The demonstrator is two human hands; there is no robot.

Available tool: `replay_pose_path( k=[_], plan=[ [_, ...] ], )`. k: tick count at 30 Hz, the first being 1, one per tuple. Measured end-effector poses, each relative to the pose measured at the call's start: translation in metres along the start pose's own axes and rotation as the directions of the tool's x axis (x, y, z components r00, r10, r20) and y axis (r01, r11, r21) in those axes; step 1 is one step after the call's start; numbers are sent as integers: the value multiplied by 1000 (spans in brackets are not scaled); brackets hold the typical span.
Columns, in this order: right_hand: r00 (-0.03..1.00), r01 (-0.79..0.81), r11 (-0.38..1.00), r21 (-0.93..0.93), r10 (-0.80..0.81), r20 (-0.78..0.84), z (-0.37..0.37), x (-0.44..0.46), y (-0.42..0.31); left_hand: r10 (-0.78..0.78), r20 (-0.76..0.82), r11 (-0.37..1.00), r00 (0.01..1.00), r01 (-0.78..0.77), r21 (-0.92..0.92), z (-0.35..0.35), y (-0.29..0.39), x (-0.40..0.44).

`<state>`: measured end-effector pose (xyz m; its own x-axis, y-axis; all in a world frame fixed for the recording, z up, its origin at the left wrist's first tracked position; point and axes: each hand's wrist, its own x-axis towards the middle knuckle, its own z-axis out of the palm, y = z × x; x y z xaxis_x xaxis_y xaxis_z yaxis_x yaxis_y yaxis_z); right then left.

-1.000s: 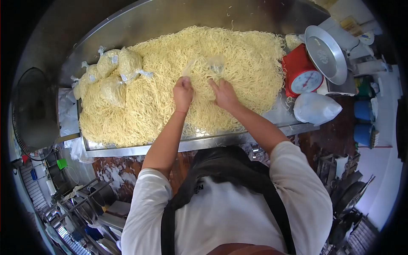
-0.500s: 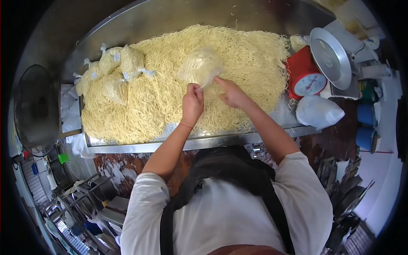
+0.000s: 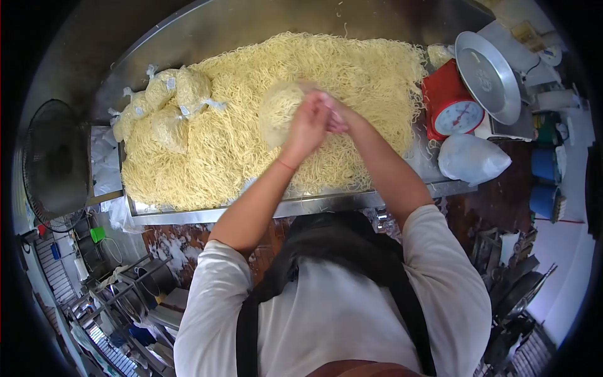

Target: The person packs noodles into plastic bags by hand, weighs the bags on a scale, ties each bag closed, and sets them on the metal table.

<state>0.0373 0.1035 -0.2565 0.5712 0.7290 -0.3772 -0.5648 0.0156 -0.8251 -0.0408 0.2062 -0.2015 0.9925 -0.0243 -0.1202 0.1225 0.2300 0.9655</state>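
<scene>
A clear plastic bag of noodles hangs over the big heap of loose yellow noodles, its round body to the left of my hands. My left hand is closed at the gathered mouth of the bag, which the fingers mostly hide. Pressed close against it is my right hand, its fingers smeared by motion and partly behind the left hand. Whether they grip the bag cannot be made out. Several tied bags of noodles sit on the left end of the heap.
A red dial scale with a round metal pan stands right of the heap. A filled whitish plastic bag lies before it. The metal table's front rim runs near my waist. A black fan stands at left.
Both hands have moved up and come together at the bag's mouth. The bag has swung to the left and tipped over beside them. The right hand's pointing finger is no longer distinct.
</scene>
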Motion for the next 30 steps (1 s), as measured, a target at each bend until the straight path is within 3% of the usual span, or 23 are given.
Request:
replay_pose_path(
  k=[2, 3, 4, 6, 8, 10, 12, 13, 14, 16, 17, 18, 19, 20, 22, 23, 25, 26, 28, 29, 30],
  plan=[
    [990, 119, 842, -526, -140, -1, -27, -9, 16, -39, -103, 999, 994, 42, 27, -31, 0, 7],
    [941, 212, 555, -804, -338, 14, -40, -18, 30, -56, -161, 997, 985, 63, 35, -46, -3, 9],
    [858, 219, 177, -959, -504, 103, -48, -20, 45, -110, -193, 993, 975, 115, 16, -58, -6, 9],
    [842, 137, 33, -990, -530, 99, -57, 0, 79, -213, -245, 977, 946, 214, -23, -72, -12, 13],
    [828, 49, -111, -993, -551, 103, -58, 19, 101, -215, -223, 975, 951, 222, 7, -61, -10, 9],
    [934, 246, 468, -849, -347, 80, -47, 39, 70, -197, -157, 977, 968, 207, 53, -44, -9, -2],
    [988, 146, 868, -475, -102, 117, -21, 30, 13, -145, 0, 976, 989, 143, 166, -26, -2, -14],
    [989, 0, 959, -285, 42, 143, 1, 8, -27, -120, 41, 978, 992, 111, 175, -16, 0, -19],
    [985, 13, 935, -356, 50, 166, 4, 1, -24, -100, 82, 980, 992, 84, 183, -10, 3, -24],
    [975, 48, 871, -489, 65, 212, 9, -11, -17, -42, 1, 970, 999, 40, 240, -24, 6, -14],
    [979, 155, 637, -755, 4, 205, 5, -5, -3, 10, -39, 963, 999, 1, 270, -40, -2, -6],
    [974, 227, 311, -923, -59, 220, 1, -1, 1, 69, -78, 953, 995, -42, 301, -59, -9, 5],
    [953, 253, 523, -814, -280, 116, 4, -26, -1, -20, -90, 842, 996, 66, 536, -78, -7, 10],
    [955, 143, 440, -886, -296, 6, -11, -31, 3, 100, -19, 688, 995, -55, 723, -80, -16, 11],
    [914, -107, 267, -958, -353, -201, -35, -32, 23, 266, 189, 244, 945, -255, 936, -72, -32, 12],
    [957, -157, 298, -941, -190, -220, -35, -22, 35, 145, 241, 68, 960, -253, 965, -57, -48, 12],
    [961, -275, 331, -903, 127, -246, -31, 1, 41, 47, 255, -222, 966, -238, 946, -45, -80, 25],
    [985, -166, 454, -876, 39, -166, -37, -1, 41, 1, 243, -360, 970, -226, 905, -45, -94, 33],
    [987, 74, 660, -748, -153, -38, -53, -22, 47, -22, 151, -234, 988, -152, 960, -61, -99, 36],
    [982, 67, 535, -842, -184, -38, -64, -33, 45, -70, 112, -140, 991, -121, 983, -68, -91, 35],
    [976, -37, 418, -908, -178, -122, -63, -39, 38, -119, 78, -49, 990, -84, 995, -75, -83, 35]
  ],
)
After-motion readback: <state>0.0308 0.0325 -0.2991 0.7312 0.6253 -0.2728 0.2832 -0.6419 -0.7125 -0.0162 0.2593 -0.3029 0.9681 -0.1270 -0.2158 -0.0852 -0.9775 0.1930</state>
